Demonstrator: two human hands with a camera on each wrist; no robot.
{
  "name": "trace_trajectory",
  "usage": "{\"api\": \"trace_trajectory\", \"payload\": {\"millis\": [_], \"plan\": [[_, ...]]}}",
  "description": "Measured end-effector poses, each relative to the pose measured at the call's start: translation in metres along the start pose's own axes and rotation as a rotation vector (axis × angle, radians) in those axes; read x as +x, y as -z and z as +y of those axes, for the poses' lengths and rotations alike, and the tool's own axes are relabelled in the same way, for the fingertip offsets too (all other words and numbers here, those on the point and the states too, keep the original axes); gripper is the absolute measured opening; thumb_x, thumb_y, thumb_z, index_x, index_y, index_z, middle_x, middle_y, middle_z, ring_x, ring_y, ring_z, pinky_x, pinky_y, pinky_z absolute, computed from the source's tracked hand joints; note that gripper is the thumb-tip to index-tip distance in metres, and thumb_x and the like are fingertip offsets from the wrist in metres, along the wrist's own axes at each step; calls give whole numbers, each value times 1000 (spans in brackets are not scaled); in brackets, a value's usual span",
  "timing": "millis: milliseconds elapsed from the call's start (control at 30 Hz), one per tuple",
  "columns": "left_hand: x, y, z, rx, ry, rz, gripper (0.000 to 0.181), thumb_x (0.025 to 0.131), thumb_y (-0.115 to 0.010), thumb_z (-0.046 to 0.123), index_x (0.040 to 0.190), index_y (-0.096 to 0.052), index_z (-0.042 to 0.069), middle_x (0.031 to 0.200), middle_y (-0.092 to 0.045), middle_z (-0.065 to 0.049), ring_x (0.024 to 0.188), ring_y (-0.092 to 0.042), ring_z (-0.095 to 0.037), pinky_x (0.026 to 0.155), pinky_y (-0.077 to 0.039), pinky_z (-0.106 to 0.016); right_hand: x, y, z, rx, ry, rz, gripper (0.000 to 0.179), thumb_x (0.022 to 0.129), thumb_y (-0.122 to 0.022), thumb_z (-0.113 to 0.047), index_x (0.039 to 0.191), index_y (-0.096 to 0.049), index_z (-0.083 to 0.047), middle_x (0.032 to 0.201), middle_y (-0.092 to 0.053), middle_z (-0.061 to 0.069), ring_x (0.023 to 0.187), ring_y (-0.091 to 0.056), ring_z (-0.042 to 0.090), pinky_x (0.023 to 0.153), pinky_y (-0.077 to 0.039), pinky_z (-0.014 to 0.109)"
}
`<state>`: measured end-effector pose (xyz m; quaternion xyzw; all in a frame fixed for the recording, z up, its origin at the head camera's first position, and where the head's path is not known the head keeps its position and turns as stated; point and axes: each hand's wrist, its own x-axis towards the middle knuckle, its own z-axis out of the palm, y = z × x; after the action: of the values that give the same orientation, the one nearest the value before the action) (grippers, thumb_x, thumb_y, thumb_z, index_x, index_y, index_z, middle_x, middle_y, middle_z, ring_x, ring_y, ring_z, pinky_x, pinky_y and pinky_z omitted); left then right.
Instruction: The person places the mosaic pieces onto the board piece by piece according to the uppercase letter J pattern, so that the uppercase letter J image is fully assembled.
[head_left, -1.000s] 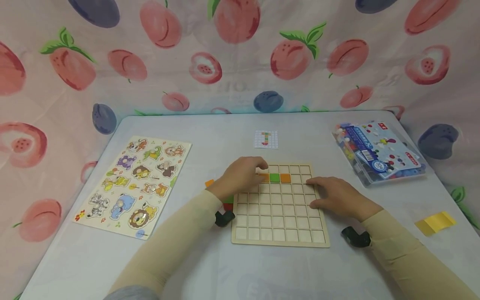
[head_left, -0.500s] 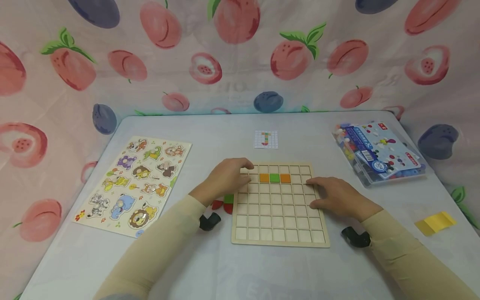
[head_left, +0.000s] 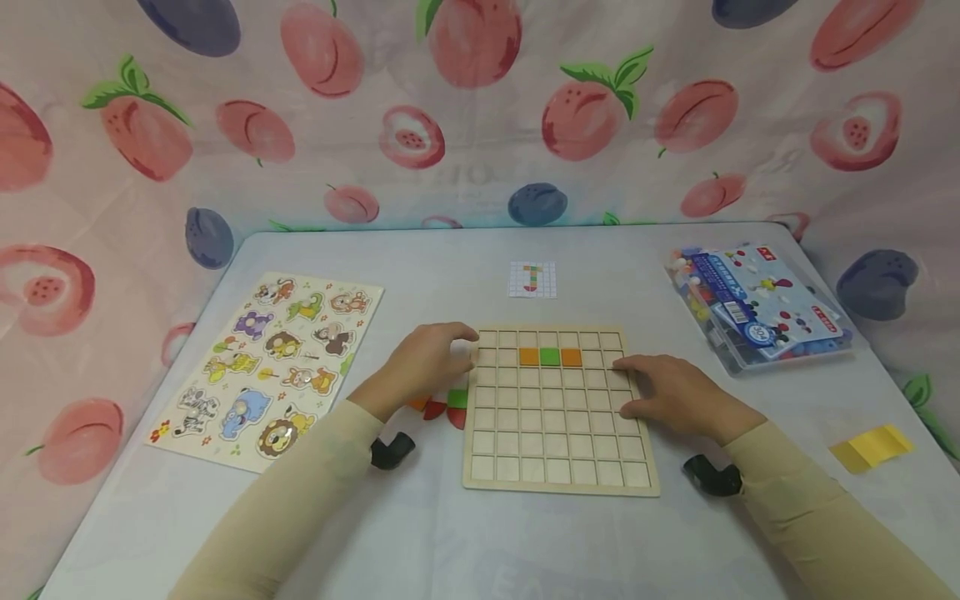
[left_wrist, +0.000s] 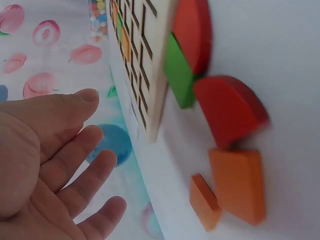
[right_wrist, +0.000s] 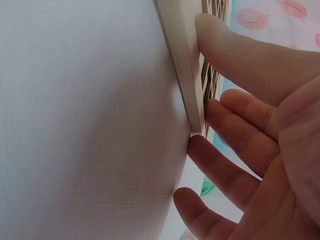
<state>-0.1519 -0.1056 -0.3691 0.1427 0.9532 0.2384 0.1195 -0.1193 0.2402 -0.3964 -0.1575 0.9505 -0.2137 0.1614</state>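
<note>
A wooden grid board (head_left: 558,423) lies flat on the table. In its second row from the back sit an orange tile (head_left: 528,357), a green tile (head_left: 550,357) and another orange tile (head_left: 572,357), side by side. My left hand (head_left: 416,367) hovers at the board's back left edge, fingers loosely extended and holding nothing. Fingertips of my right hand (head_left: 678,396) rest on the board's right edge. Left of the board lie loose pieces: a green square (left_wrist: 177,72), red quarter-rounds (left_wrist: 232,107) and orange squares (left_wrist: 237,185), partly hidden by my left hand in the head view.
A small pattern card (head_left: 532,279) lies behind the board. To the left is an animal puzzle board (head_left: 262,375). A clear plastic box (head_left: 761,304) with a printed lid stands at the back right, and a folded yellow paper (head_left: 872,447) lies at the right.
My left hand has moved left off the tile row to the board's left edge, uncovering the left orange tile and loose pieces. My right hand has stayed put.
</note>
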Motion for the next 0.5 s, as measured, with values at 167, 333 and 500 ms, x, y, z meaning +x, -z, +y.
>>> {"api": "trace_trajectory", "payload": {"millis": [167, 333, 500], "plan": [[-5, 2, -10, 1, 20, 5, 39, 92, -72, 18, 129, -66, 13, 131, -64, -5, 126, -53, -29, 106, -41, -45, 0, 0, 0, -4, 4, 4, 67, 85, -81, -29, 140, -55, -1, 140, -53, 26, 131, -44, 49, 105, -35, 62], [-7, 4, -18, 8, -3, 14, 39, 91, -73, 16, 129, -66, 10, 129, -65, -6, 125, -55, -30, 105, -42, -46, -1, -1, 1, -8, 9, 12, 67, 85, -81, -28, 139, -55, 0, 139, -54, 26, 130, -45, 49, 105, -35, 62], [-9, 6, -27, -7, 27, 6, 39, 90, -74, 16, 128, -67, 10, 128, -65, -6, 123, -54, -29, 104, -42, -45, -1, -1, 1, -2, 6, 12, 67, 85, -81, -28, 139, -55, 0, 139, -53, 26, 130, -44, 49, 105, -35, 62]]}}
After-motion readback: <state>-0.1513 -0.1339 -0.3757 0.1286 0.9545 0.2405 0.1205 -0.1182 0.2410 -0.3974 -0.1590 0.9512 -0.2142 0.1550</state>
